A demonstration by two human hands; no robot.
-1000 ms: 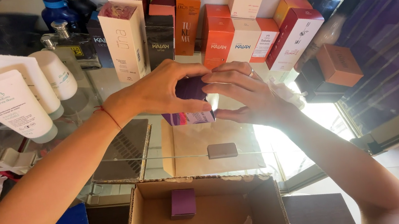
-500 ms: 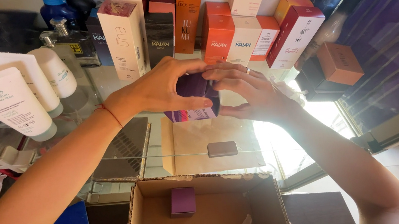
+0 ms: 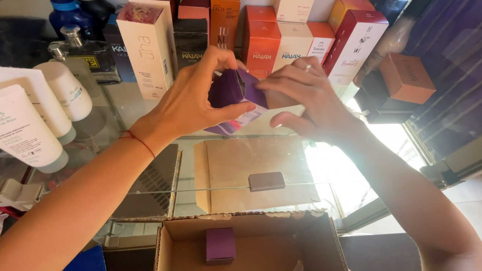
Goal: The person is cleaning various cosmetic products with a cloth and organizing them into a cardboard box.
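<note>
Holding the small purple box [image 3: 234, 89] up | your left hand [image 3: 189, 102] is now gripping its side, right hand [image 3: 303, 95] pinching the flap that's just popped open | cardboard carton [image 3: 248, 255] sitting below.

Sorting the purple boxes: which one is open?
The purple box held between both hands; its flap is lifted. The small purple box in the cardboard carton below is closed.

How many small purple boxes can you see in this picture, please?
2: one small purple box held between the left hand and right hand, and another purple box standing inside the open cardboard carton below. Others may be hidden.
</note>
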